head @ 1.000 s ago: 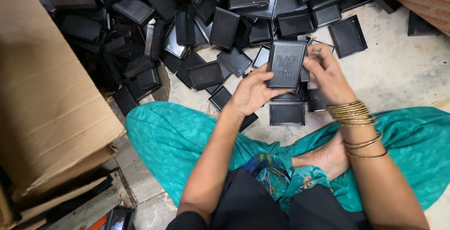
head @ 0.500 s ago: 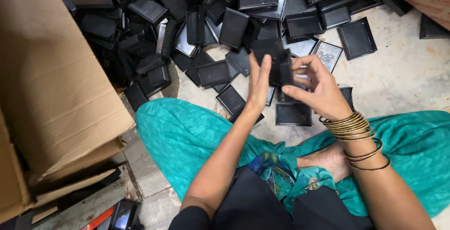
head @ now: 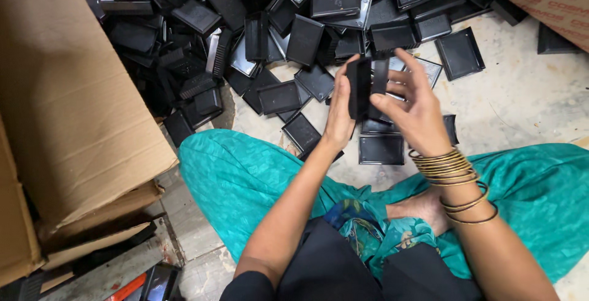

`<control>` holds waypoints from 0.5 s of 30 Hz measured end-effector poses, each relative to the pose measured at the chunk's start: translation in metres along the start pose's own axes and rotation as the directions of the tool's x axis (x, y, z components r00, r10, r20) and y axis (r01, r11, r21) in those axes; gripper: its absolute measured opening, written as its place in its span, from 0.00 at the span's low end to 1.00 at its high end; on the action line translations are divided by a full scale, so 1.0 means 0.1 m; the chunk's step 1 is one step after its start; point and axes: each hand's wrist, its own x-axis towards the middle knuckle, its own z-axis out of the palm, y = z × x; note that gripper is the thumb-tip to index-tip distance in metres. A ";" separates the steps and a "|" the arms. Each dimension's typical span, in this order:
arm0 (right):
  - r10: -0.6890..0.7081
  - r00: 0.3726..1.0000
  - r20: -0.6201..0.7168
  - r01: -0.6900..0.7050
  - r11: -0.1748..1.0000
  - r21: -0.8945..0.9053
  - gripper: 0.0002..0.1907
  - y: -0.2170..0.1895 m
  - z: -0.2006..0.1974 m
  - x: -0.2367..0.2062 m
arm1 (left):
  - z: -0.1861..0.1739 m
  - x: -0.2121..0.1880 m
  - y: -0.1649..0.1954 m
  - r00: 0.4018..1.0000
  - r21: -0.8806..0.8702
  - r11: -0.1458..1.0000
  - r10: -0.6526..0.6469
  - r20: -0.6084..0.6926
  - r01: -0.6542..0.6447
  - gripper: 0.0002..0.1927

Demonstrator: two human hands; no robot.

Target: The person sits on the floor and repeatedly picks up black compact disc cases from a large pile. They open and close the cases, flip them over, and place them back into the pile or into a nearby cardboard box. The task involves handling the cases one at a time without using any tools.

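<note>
Black plastic case (head: 362,86) stands on edge, clamped between left hand (head: 339,114) and right hand (head: 417,114), each grip tight on it.

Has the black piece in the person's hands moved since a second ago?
Yes. The black plastic piece, held by the left hand and right hand, lay flat facing up; now it stands on edge, higher above the tray on the floor.

Left hand (head: 339,112) upright, palm inward; right hand (head: 417,108) opposite (fingers (head: 402,68) curled, wrist bangled).

Two hands (head: 343,108) — dozens of black trays (head: 279,97) — two cartons (head: 67,105).
</note>
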 end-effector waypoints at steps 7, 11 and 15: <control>-0.070 0.997 0.037 0.078 0.948 -0.309 0.42 0.01 0.08 -0.01 | 0.14 -0.09 0.17 0.998 0.364 0.929 0.068 0.017 -0.069 0.35; -0.043 0.999 0.010 0.044 0.968 -0.245 0.43 0.00 0.08 -0.01 | 0.13 -0.06 0.17 0.994 0.348 0.932 0.105 -0.009 -0.095 0.35; -0.041 0.999 0.021 0.045 0.960 -0.276 0.43 0.02 0.09 -0.01 | 0.10 -0.05 0.12 0.997 0.371 0.925 0.076 0.022 -0.079 0.35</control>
